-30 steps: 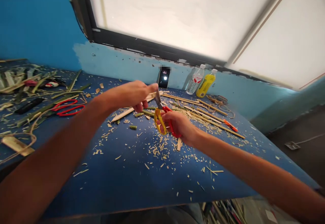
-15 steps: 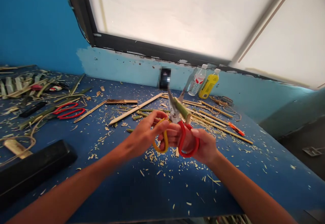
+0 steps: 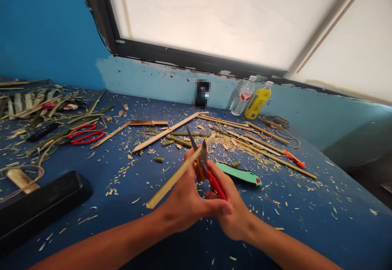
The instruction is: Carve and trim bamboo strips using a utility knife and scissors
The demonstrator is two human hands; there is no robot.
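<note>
Both my hands are closed around a pair of scissors [image 3: 201,164] with one red and one yellow handle, their blades parted and pointing away from me. My right hand [image 3: 234,204] grips the red handle side. Against the yellow handle side is my left hand [image 3: 185,196], its thumb reaching across to touch my right hand; its fingertips are partly hidden. A pale bamboo strip [image 3: 171,180] slants between the blades, running along the upper side of my left hand. Just beyond my right hand, a green-handled tool [image 3: 240,175] lies on the table.
Bamboo sticks [image 3: 272,160], shavings and an orange cutter [image 3: 294,159] lie on the blue table [image 3: 122,229]. At left are red-handled scissors [image 3: 87,134] and a long black object [image 3: 39,208]. A water bottle [image 3: 243,96] and a yellow bottle [image 3: 259,100] stand by the wall.
The scissors have tilted and dropped lower, and both hands have closed in around them. The bamboo piece behind the scissors now crosses between the blades. The green-handled tool has come into view.
</note>
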